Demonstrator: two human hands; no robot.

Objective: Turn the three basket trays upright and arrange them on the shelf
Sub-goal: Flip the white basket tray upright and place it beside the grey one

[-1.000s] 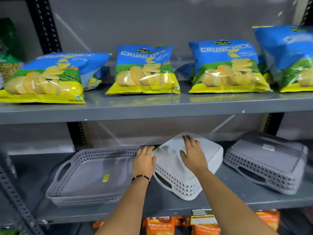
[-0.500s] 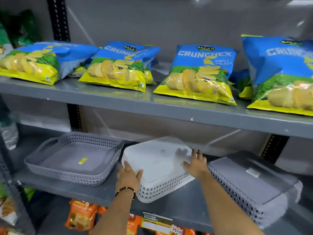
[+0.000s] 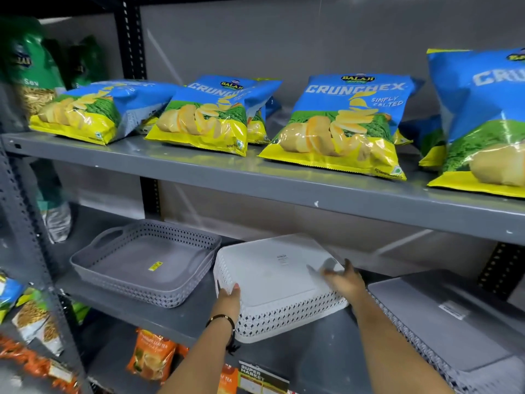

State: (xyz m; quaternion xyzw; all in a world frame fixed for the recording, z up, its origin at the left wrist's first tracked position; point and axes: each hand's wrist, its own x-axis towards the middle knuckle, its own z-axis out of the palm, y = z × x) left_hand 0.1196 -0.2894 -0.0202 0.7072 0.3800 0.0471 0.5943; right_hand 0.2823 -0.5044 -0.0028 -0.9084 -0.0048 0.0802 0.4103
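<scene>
Three basket trays sit on the lower grey shelf (image 3: 181, 322). The left grey tray (image 3: 147, 268) is upright, with a yellow sticker inside. The middle white tray (image 3: 272, 282) lies upside down, bottom up. My left hand (image 3: 228, 298) grips its near left corner. My right hand (image 3: 345, 281) is blurred and rests on its right edge with fingers spread. The right grey tray (image 3: 443, 317) is also upside down, close to my right forearm.
The upper shelf (image 3: 284, 191) overhangs low above the trays and carries several blue and yellow chip bags (image 3: 341, 129). A dark upright post (image 3: 31, 240) stands at the left. Orange tea packets (image 3: 152, 356) lie on the shelf below.
The view has swung left and closer. My left hand slid from the white tray's front edge to its near left corner. My right hand stays at the tray's right edge.
</scene>
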